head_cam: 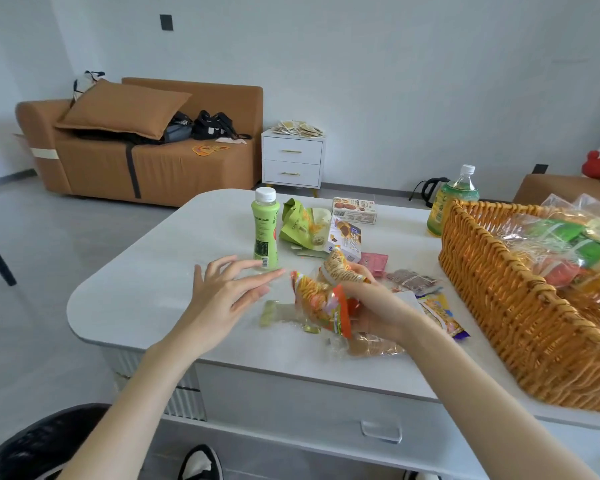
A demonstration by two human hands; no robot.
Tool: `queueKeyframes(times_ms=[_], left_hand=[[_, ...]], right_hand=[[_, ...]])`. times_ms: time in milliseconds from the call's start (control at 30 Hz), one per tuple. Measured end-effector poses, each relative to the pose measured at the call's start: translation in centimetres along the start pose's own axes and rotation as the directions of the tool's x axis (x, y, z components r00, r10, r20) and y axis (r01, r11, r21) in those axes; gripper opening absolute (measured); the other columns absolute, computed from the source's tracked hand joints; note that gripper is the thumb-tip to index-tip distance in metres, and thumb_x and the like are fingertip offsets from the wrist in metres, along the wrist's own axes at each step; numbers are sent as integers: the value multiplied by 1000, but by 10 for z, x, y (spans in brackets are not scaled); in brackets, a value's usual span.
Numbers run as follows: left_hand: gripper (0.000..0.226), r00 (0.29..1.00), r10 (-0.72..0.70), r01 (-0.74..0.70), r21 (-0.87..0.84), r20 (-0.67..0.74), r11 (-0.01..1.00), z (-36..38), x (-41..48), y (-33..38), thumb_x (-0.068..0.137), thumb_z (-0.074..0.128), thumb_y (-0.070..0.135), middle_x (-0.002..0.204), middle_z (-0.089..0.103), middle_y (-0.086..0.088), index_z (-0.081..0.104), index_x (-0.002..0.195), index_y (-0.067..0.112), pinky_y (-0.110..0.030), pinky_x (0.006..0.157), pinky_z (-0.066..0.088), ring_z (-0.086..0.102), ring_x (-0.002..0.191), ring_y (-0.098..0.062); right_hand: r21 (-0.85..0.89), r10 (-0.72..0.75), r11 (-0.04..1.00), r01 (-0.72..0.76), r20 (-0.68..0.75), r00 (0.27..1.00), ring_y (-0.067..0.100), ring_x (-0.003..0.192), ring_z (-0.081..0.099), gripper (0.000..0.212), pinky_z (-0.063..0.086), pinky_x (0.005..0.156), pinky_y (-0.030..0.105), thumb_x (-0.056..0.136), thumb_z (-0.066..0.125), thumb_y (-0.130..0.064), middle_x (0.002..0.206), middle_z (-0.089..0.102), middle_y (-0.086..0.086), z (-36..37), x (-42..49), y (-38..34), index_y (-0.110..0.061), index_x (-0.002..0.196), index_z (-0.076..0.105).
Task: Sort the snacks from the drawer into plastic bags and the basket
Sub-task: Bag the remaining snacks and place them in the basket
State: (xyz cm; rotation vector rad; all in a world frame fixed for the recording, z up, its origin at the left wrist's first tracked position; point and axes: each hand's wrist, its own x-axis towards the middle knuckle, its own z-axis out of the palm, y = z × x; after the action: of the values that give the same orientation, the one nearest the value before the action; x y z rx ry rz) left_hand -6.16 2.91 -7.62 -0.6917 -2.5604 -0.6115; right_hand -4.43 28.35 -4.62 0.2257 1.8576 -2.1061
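A person's right hand (pixel 378 308) grips a bunch of orange snack packets (pixel 321 299) over the white table (pixel 146 292), while the left hand (pixel 227 292) hovers beside them, fingers spread and holding nothing. A green bottle (pixel 266 233) stands just beyond the left fingertips (pixel 274 274); the wicker basket (pixel 499 306) of bagged snacks sits right of the gripping fingers.

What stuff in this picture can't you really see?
Basket: cut off by the head view's right edge.
Bagged snacks inside it: glare on clear plastic blurs them.
Right hand: fingertips hidden behind the orange snack packets it grips.
Drawer: closed, so its inside is hidden.
Green bottle: label print too small to read.
Kettle: lower part hidden behind the table.
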Motion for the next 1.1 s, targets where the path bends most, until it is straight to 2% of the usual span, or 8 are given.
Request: queueKeyframes(times_ms=[233,300,433,533,600,767,900,1100], left_hand=[[57,981,-158,144,-124,-111,982,2,4,-14,89,23,71,147,40,-6,44,136,46,-44,109,19,29,137,-25],[56,887,-430,389,-231,-169,892,-5,4,-26,93,36,59,154,28,-15,34,145,39,-42,113,14,17,145,-24],[88,670,-716,675,-562,196,477,-11,0,-35,86,50,62,161,7,3,-2,151,36,-39,118,13,7,148,-15],[105,596,-781,749,-477,185,459,-4,1,-51,75,53,77,161,2,3,-6,151,36,-44,118,14,7,148,-22],[112,567,-801,794,-389,192,468,1,2,-60,64,51,87,160,16,1,-2,151,39,-48,117,18,18,145,-28],[127,544,-798,792,-470,257,389,6,2,-73,40,51,94,149,38,8,4,148,46,-50,115,22,29,141,-21],[118,514,-814,808,-469,268,356,5,3,-83,47,54,92,136,49,20,10,147,49,-51,115,20,34,138,-19],[95,510,-811,802,-499,285,329,4,7,-93,63,61,72,145,42,15,20,145,50,-50,117,13,26,143,-22]], right_hand=[[-54,-85,995,84,-12,996,27,82,66,53,53,75,44,88,58,4,112,62,14,4,10,17,-30,124,42],[-38,-87,996,86,-26,996,27,83,65,51,53,74,44,89,56,5,110,61,12,5,15,20,-29,124,41],[72,-41,997,43,-20,999,27,86,65,51,55,69,45,91,53,4,109,59,11,10,23,25,-26,129,37],[108,-22,994,26,-42,999,29,87,66,50,56,71,48,92,55,-1,108,59,14,12,26,23,-26,130,36],[-79,-141,988,134,-98,985,18,71,67,52,54,54,29,89,61,-3,100,61,11,14,23,19,-26,129,36],[-522,-607,656,546,65,792,18,96,61,65,54,74,24,78,68,3,115,56,1,9,26,12,-37,120,39],[-750,-666,316,581,261,699,11,113,46,73,43,84,18,72,68,1,129,46,-3,4,27,12,-43,122,37],[-743,-632,273,611,341,696,9,116,45,78,45,88,23,73,68,1,130,44,-6,10,26,14,-50,120,34]])
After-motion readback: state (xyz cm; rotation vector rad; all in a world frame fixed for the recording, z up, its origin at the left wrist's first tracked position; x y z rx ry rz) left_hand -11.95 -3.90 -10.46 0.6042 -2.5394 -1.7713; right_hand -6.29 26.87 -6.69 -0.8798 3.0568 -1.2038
